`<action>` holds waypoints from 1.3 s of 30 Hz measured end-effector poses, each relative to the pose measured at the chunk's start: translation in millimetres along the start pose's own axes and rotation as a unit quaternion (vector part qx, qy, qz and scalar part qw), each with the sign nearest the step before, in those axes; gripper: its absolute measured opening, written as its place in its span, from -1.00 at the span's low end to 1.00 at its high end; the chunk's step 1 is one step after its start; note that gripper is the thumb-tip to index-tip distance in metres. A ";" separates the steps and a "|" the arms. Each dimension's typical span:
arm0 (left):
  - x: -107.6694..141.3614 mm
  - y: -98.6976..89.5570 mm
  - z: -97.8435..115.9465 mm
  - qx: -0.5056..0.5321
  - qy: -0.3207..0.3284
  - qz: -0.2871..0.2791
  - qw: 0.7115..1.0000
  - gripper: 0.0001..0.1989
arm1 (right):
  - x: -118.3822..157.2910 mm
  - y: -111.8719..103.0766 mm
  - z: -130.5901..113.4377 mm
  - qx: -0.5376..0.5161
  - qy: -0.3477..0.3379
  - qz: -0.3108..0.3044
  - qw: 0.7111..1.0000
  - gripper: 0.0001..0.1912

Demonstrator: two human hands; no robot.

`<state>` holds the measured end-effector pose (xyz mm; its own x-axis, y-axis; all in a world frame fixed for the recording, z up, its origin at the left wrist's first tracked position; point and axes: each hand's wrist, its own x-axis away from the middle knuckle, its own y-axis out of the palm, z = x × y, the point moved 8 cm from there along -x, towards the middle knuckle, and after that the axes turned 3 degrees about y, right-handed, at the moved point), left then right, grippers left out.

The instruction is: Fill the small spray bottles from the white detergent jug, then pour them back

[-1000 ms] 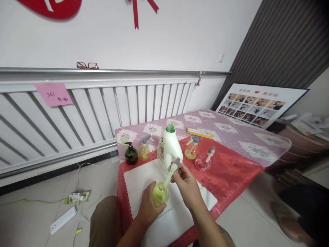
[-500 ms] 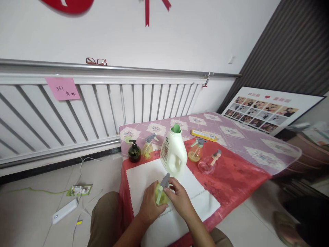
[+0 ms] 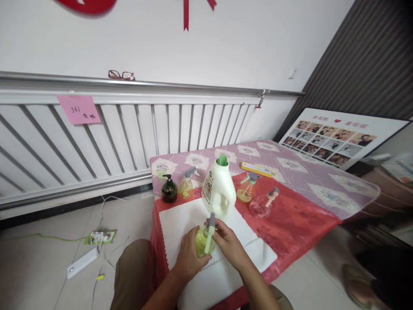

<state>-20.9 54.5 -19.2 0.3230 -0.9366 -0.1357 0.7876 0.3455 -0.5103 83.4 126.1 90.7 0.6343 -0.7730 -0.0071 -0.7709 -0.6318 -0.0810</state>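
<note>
My left hand (image 3: 189,254) is wrapped round the body of a yellow-green spray bottle (image 3: 201,242) over the white cloth (image 3: 174,219). At the bottle's neck, the fingers of my right hand (image 3: 227,241) are closed on its grey and pale green spray head (image 3: 210,228). Just behind the hands stands a large pale green jug (image 3: 226,189) with a green opening. To its left are a dark pump bottle (image 3: 169,191) and a yellowish spray bottle (image 3: 186,187). A spray bottle with amber liquid (image 3: 245,193) and a clear pink one (image 3: 260,207) stand to its right.
A yellow box (image 3: 256,168) lies on the patterned purple table cover (image 3: 290,165), behind the red cloth (image 3: 290,215). A white radiator (image 3: 129,142) runs along the wall. At left, a power strip (image 3: 101,237) and cables lie on the floor. A photo board (image 3: 335,140) leans at the right.
The spray head has turned, so its pale green nozzle now points more toward me and to the right. My right hand has shifted slightly with it; my left hand still holds the bottle.
</note>
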 end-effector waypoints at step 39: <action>-0.2 1.8 -3.3 -0.002 0.011 0.013 1.000 -0.11 | -4.0 -2.4 -0.5 0.133 -0.019 -0.052 0.990 -0.80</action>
<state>-21.3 55.2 -22.9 0.3319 -0.9282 -0.1679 0.7766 0.3699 -0.5099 82.6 130.7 91.4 0.7146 -0.6992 -0.0226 -0.6623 -0.6658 -0.3435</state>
